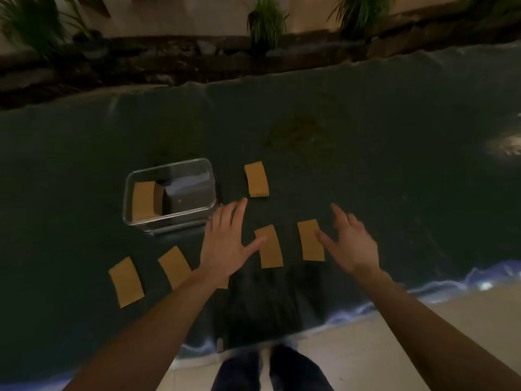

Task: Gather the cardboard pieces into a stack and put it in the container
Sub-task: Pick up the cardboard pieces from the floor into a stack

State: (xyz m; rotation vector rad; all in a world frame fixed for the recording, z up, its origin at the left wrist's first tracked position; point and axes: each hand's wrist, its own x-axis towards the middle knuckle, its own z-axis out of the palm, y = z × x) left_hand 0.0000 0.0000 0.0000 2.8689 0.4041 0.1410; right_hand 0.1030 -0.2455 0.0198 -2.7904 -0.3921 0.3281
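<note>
Several tan cardboard pieces lie flat on a dark cloth-covered table (366, 170). One piece (256, 179) lies right of a clear plastic container (210, 176), which holds a cardboard piece (143, 201) against its left wall. Two pieces (269, 247) (310, 240) lie between my hands. Two more (127, 281) (174, 266) lie at the front left, and a further one (224, 284) is mostly hidden under my left wrist. My left hand (225, 244) hovers open, fingers spread, just right of the container. My right hand (348, 241) is open too, its thumb at the right-hand piece.
The table's front edge (338, 311) runs diagonally near my body, with pale floor tiles and my feet (270, 371) below. Beyond the far edge is a bed of soil, stones and green plants (267, 21). A faint stain (293, 131) marks the cloth.
</note>
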